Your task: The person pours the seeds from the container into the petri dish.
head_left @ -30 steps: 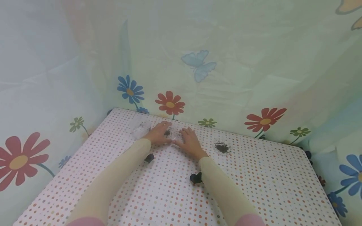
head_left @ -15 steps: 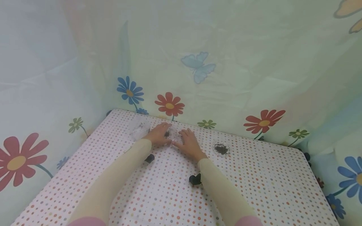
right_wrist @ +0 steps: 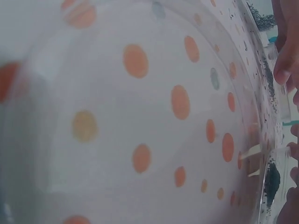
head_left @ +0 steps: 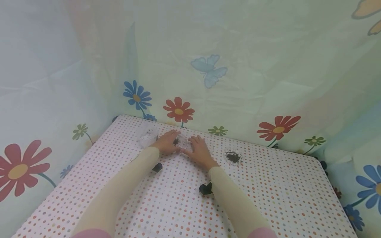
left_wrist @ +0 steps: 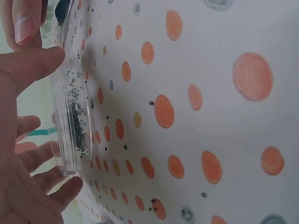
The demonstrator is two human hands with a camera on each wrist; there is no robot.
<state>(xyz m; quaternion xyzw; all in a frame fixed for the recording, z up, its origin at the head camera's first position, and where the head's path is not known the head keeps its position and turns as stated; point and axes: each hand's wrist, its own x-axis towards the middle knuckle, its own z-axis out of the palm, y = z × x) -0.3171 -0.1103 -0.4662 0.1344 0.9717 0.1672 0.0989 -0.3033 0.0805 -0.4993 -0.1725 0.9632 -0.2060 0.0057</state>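
Observation:
A clear petri dish (head_left: 181, 141) with dark granules in it lies near the back edge of the table, framed by both hands. My left hand (head_left: 166, 142) curls round its left side, with the thumb (left_wrist: 35, 65) at one edge and the fingers (left_wrist: 46, 163) at the other. The right hand (head_left: 200, 151) curves round the right side, its thumb close to the left thumb. The dish's rim (left_wrist: 86, 116) sits at the dotted cloth in the left wrist view. The right hand's grip is partly cut off at the right wrist view's edge.
Clear plastic with dark bits (head_left: 148, 136) lies left of the hands. Another dish of dark granules (head_left: 233, 156) stands at right. A clear round rim (right_wrist: 250, 93) fills the near part of the right wrist view. Small black objects (head_left: 205, 189) show beside the wrists. A flowered sheet (head_left: 238, 99) hangs behind.
The head view has shifted slightly. Both hands stay round the petri dish with barely any movement.

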